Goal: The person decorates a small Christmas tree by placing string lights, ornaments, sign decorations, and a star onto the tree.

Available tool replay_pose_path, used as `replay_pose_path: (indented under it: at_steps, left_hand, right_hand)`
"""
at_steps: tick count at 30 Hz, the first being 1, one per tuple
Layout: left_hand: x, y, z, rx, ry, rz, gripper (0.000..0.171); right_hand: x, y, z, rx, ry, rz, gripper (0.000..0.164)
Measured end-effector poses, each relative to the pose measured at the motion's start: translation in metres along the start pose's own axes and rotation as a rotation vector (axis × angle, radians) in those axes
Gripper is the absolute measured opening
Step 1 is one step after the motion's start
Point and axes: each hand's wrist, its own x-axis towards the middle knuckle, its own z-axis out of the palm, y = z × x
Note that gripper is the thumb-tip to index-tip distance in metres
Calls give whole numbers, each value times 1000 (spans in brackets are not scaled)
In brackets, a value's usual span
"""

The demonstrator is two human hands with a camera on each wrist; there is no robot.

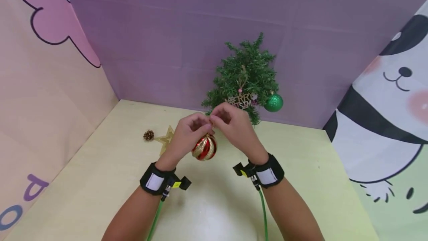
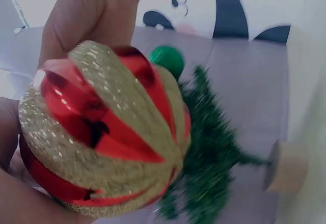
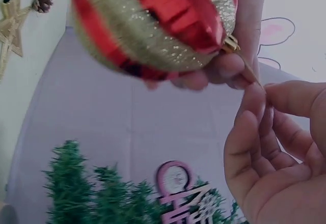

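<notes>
A red and gold striped Christmas bauble (image 1: pixel 205 148) hangs beneath the fingers of my left hand (image 1: pixel 187 133). The right wrist view shows those fingers holding it by its small gold cap (image 3: pixel 231 43). A thin hanging cord (image 3: pixel 250 73) runs from the cap to my right hand (image 1: pixel 237 125), which pinches its end between thumb and fingertip. Just behind both hands stands a small green Christmas tree (image 1: pixel 245 66). It carries a Merry Christmas sign (image 1: pixel 244 100) and a glittery green bauble (image 1: pixel 273 102). The bauble covers part of my left hand in the left wrist view.
On the table (image 1: pixel 301 181), left of my hands, lie a gold star (image 1: pixel 165 139), partly covered by my left hand, and a pine cone (image 1: pixel 148 135). A purple backdrop (image 1: pixel 150 47) rises behind the tree. Its round base (image 2: pixel 288 167) shows in the left wrist view.
</notes>
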Motion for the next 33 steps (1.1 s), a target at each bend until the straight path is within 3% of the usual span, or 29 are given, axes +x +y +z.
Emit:
replay_pose_path:
  at_steps: [4,9,16,23,27,33]
  left_hand:
    - [13,11,-20,44,88,18,16]
    - [46,21,-39,125,146,46,19]
    - [105,31,-54,220,117,123,19]
    - [160,27,-52,215,26,44,22]
    - [176,20,-50,205,6,13,21]
    - [189,12,-48,159,6,-23,20]
  right_hand:
    - [20,-11,-2,-47,-4,-11,8]
    - [49,-18,-6,-217,22,-62,11]
    - [87,-29,-16,-423,30,-101,15]
    - [116,-23,-31,-583,85,-33,19]
    - [125,-16,-34,-631,63,27,20]
    - [144,-13,-30,-877,33,89,25]
